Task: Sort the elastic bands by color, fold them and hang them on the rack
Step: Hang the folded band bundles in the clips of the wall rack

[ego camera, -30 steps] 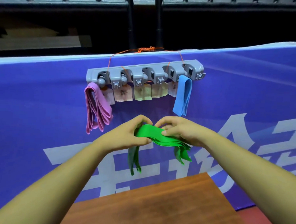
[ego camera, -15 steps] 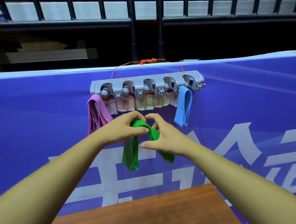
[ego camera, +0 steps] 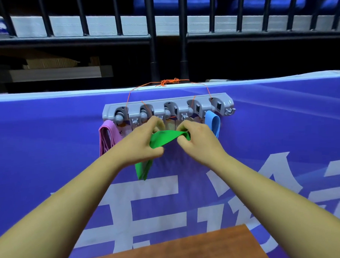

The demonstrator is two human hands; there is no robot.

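Note:
A folded green elastic band (ego camera: 162, 138) is stretched between my two hands just below the grey rack (ego camera: 167, 107). My left hand (ego camera: 140, 143) pinches its left part, and the loose ends hang down below that hand. My right hand (ego camera: 196, 141) grips its right end close under the rack's middle hooks. Pink bands (ego camera: 107, 135) hang from the rack's leftmost hook. A blue band (ego camera: 213, 122) hangs near the right end. Small paper tags under the hooks are mostly hidden by my hands.
The rack hangs by an orange string (ego camera: 168, 83) on a blue banner barrier (ego camera: 50, 152). A brown wooden table (ego camera: 179, 248) lies below my arms. Dark railing bars (ego camera: 152, 42) stand behind the barrier.
Both hands have risen with the green band from below the rack up to its middle hooks, and the band is now spread between them.

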